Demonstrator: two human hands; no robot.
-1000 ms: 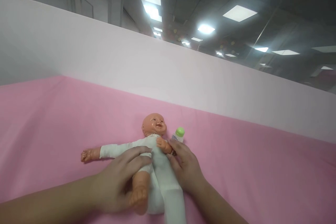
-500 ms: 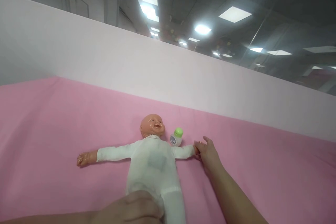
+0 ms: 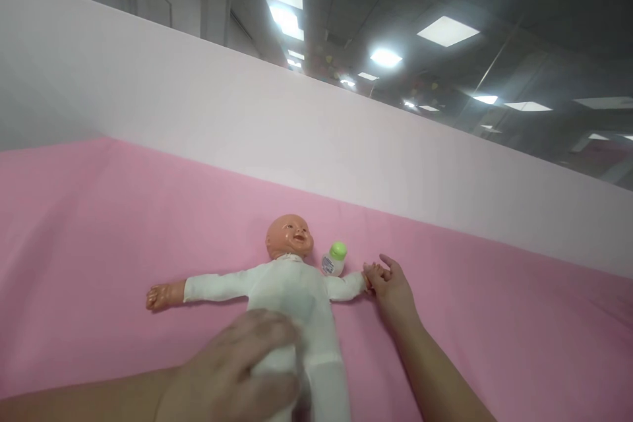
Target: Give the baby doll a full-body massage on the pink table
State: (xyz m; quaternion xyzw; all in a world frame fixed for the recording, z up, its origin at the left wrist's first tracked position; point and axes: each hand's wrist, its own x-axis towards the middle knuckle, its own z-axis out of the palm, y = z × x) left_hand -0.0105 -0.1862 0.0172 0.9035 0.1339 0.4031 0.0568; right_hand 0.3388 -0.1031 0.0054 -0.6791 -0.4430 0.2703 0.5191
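The lower frame edge cuts off both forearms and the doll's [image 3: 291, 293] legs; the left hand [image 3: 237, 369] is blurred and covers the doll's hip and near leg, so what its fingers do underneath cannot be made out. The pink sheet [image 3: 99, 231] spreads smooth and matte under everything, backed by a plain pale wall panel [image 3: 198, 105]. The doll lies face up on the sheet, arms out to either side, in a soft white cloth suit, with a glossy hard plastic head and bare plastic hands. The left hand's fingers lie together, curled over the doll's lower body, pressing on the cloth. The right hand [image 3: 393, 287] rests on the sheet at the end of the doll's outstretched arm, its fingertips closed on the doll's small hand, thumb lifted apart. A small white bottle [image 3: 335, 259] with a rounded green cap stands just beyond the doll's shoulder, near the right fingertips but not touching them.
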